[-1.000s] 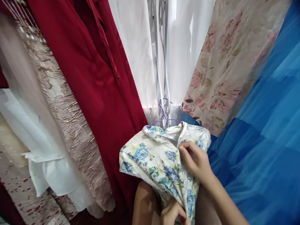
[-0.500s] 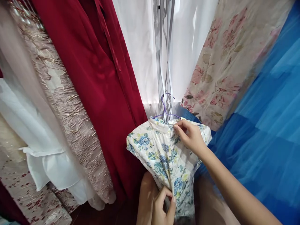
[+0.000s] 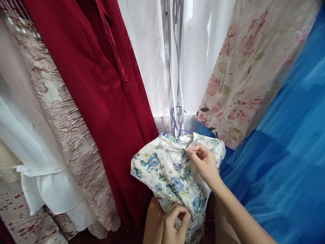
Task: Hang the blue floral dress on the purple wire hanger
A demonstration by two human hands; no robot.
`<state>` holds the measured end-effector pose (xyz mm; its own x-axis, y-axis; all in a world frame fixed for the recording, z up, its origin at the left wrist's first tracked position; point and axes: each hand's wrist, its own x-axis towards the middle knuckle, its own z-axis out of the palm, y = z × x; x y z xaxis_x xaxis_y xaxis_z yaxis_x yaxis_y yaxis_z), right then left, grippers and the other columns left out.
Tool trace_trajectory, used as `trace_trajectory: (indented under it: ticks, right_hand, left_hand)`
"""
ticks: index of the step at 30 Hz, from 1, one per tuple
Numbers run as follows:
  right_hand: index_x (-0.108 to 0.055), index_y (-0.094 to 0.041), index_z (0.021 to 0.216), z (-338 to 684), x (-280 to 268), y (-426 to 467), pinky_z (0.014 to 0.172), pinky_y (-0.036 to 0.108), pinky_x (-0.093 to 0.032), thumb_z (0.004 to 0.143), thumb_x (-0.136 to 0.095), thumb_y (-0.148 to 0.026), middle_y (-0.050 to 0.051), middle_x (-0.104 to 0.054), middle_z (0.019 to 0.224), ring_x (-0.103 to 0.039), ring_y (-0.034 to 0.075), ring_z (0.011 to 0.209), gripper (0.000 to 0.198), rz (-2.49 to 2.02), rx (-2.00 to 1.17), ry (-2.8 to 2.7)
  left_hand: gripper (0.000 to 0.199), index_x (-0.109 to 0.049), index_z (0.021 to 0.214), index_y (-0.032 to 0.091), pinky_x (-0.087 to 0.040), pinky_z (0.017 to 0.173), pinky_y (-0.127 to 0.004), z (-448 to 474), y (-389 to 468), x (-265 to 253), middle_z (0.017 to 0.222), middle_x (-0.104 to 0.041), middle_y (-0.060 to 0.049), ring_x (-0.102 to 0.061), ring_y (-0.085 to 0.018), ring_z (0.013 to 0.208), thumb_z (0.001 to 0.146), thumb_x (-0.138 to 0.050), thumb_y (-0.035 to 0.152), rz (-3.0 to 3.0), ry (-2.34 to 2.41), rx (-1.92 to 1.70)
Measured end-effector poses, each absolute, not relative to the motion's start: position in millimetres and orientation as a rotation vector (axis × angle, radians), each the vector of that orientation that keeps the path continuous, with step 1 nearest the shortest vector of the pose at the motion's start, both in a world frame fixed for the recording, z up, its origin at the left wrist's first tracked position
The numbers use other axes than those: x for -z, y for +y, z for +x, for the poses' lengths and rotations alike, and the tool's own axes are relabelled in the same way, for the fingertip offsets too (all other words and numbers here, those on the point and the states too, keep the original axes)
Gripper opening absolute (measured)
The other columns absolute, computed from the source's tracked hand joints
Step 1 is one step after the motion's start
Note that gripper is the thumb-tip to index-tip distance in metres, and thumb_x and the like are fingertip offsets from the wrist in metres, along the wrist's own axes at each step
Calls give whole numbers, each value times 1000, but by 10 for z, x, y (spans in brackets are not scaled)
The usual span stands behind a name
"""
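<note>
A white dress (image 3: 165,169) with blue roses and short cap sleeves hangs on a thin purple hanger (image 3: 175,123). My right hand (image 3: 204,164) pinches the front of its neckline between thumb and fingertips. Lower down, my left hand (image 3: 176,222) is closed with thumb and forefinger together on the cloth at the dress's front. Folds run through the fabric between both hands. The lower end of the dress is out of sight, below my left hand and the picture's edge.
Pale metal bars (image 3: 175,67) stand upright behind the hanger. A dark red garment (image 3: 101,101), a crinkled pink-gold one (image 3: 81,145) and a white ruffled one (image 3: 48,176) hang to the left. White cloth (image 3: 144,51), a pink-flowered garment (image 3: 236,84) and blue tulle (image 3: 286,162) surround the rest.
The dress and hanger sit slightly lower and further left in view. My right hand has come down with the neckline edge, which now gapes more. My left hand stays low on the front.
</note>
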<state>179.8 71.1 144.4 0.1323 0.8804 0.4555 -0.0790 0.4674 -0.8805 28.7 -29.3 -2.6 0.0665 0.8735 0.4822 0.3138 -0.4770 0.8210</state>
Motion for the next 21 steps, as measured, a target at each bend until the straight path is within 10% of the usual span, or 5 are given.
trace_trajectory:
  ticks: [6, 13, 21]
  right_hand:
    - [-65, -17, 79, 1583, -1346, 619, 52, 21, -36, 79, -73, -34, -3, -60, 59, -47, 10, 53, 19, -763, -1067, -921]
    - [-65, -16, 79, 1425, -1233, 665, 50, 19, -34, 81, -71, -34, -3, -59, 60, -44, 7, 51, 19, -687, -1155, -851]
    - [-62, -16, 77, 1255, -901, 794, 48, 21, -30, 74, -70, -31, -6, -53, 52, -41, 9, 48, 17, -784, -1113, -780]
  left_hand:
    - [32, -58, 130, 24, -47, 74, -21, 167, 362, -1154, 83, -64, 1, -60, -12, 74, 98, -53, 23, 1999, 1158, -1668]
    - [17, -70, 91, 20, -48, 69, -21, 202, 749, -1758, 82, -71, -1, -64, -13, 73, 97, -57, 27, 2216, 1172, -1345]
    - [15, -68, 92, 16, -51, 62, -20, -24, 769, -1962, 72, -68, 0, -66, -12, 65, 93, -63, 30, 1775, 1149, -2002]
